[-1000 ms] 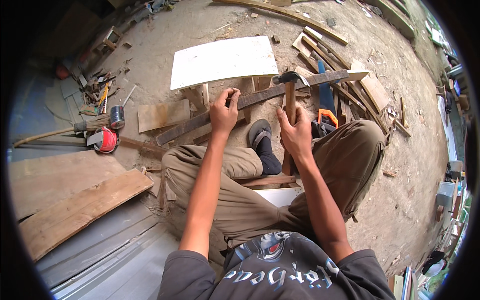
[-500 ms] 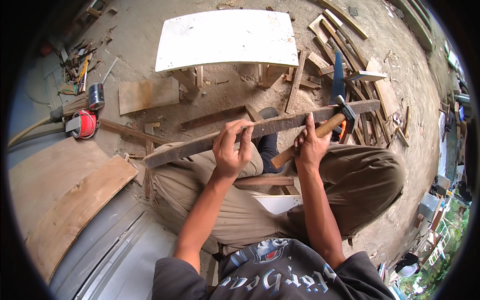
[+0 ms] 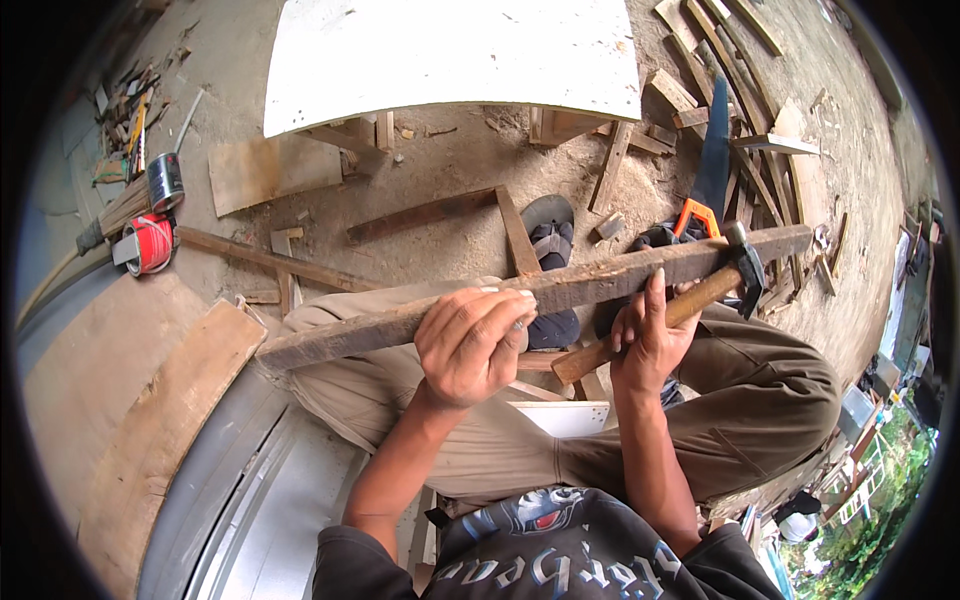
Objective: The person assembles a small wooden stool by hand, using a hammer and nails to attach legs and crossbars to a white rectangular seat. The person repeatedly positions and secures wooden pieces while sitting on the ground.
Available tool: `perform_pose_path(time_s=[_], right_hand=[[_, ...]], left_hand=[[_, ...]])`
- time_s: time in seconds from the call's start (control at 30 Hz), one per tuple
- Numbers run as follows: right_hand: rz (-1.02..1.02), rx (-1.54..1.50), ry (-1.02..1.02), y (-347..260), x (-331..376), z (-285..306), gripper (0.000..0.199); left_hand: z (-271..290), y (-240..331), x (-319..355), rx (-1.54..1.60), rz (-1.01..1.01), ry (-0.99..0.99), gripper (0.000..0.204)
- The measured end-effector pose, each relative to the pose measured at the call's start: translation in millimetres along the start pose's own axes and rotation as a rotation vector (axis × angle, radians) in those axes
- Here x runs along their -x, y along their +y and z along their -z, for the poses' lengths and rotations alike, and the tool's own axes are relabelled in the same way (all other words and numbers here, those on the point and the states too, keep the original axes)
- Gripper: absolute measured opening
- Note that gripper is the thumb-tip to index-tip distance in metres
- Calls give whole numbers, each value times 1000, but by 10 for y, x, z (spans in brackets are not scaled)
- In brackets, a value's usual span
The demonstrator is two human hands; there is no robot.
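Note:
A long, dark, rough wooden batten [image 3: 340, 336] lies slantwise across my lap, its right end higher in the view. My left hand [image 3: 468, 348] is closed around the batten near its middle, fingers curled over the upper edge. With my right hand [image 3: 645, 350] I grip a hammer [image 3: 702, 297] by its wooden handle, and the extended index finger touches the batten's side. The hammer's metal head rests against or just in front of the batten's right part; contact there is unclear. Behind the batten's right part stands a handsaw [image 3: 713, 150] with a blue blade and orange handle.
A white-topped low table [image 3: 450, 60] stands ahead. Wooden offcuts [image 3: 745, 85] pile up at the right. Between the table and my lap lies a joined wooden frame piece [image 3: 425, 216]. A red tin [image 3: 152, 243] and a dark can [image 3: 166, 182] stand at the left.
The batten's left end has dropped slightly and its right end has shifted right. My left hand's fingers have wrapped further over it. The hammer has moved right with my right hand.

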State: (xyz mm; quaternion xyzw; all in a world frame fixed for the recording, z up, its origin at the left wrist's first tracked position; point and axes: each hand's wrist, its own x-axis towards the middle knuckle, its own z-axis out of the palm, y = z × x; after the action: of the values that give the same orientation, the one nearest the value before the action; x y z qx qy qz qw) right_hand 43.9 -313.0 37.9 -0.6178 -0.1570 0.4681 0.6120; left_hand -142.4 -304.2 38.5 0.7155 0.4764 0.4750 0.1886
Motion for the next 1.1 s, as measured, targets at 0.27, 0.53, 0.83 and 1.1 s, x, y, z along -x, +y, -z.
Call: perform_pose_path(time_s=[0.27,0.53,0.83,1.1], right_hand=[[23,-17,20,-20,-127,-149,37],[68,-7,-1,-24,-208,-180,41],[79,-4,16,-65,-377,-338,40],[96,-8,-4,-100,-401,-368,39]], left_hand=[[-16,-108,-187,-31,-10,0,14],[-62,-126,-237,-73,-34,29,17],[-98,-187,-477,-97,61,37,9],[-113,-180,-552,-142,-2,39,8]])
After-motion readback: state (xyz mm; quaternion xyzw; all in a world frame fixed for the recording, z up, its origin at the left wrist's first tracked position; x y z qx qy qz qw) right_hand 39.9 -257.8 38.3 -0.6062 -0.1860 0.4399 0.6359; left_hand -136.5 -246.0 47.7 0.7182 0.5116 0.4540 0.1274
